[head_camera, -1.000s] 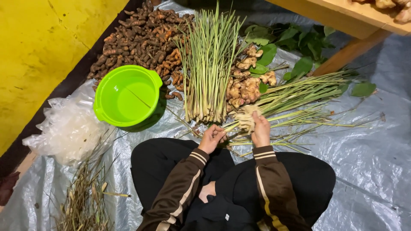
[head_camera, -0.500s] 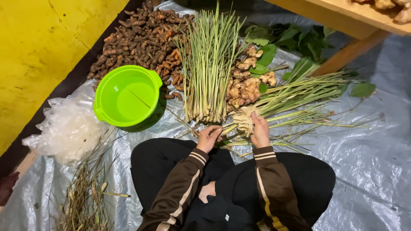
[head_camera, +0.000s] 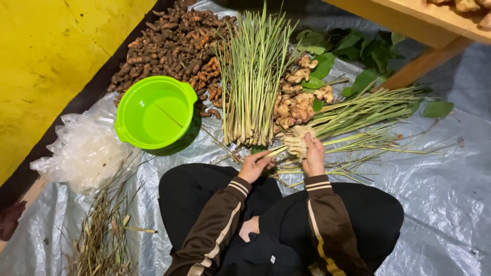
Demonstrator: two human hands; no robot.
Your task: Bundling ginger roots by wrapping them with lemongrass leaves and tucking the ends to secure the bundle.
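I sit cross-legged on a grey plastic sheet point(head_camera: 440, 194). My right hand point(head_camera: 313, 155) grips the root end of a bundle of lemongrass stalks point(head_camera: 358, 115) that lies across to the right. My left hand point(head_camera: 254, 164) pinches a single lemongrass stalk point(head_camera: 273, 152) beside that bundle's base. A larger pile of lemongrass point(head_camera: 253, 76) stands fanned out just beyond my hands, root ends toward me.
A bright green plastic basin point(head_camera: 153, 115) sits left of the lemongrass. Behind lie a heap of turmeric roots point(head_camera: 174, 46), ginger pieces point(head_camera: 296, 102) and green leaves point(head_camera: 358, 51). Clear plastic bags point(head_camera: 84, 151) and dry trimmings point(head_camera: 105, 230) lie at left. A wooden table leg point(head_camera: 424, 64) is at right.
Almost nothing has moved; both hands stay at the base of the lemongrass bundle with only slight finger shifts.
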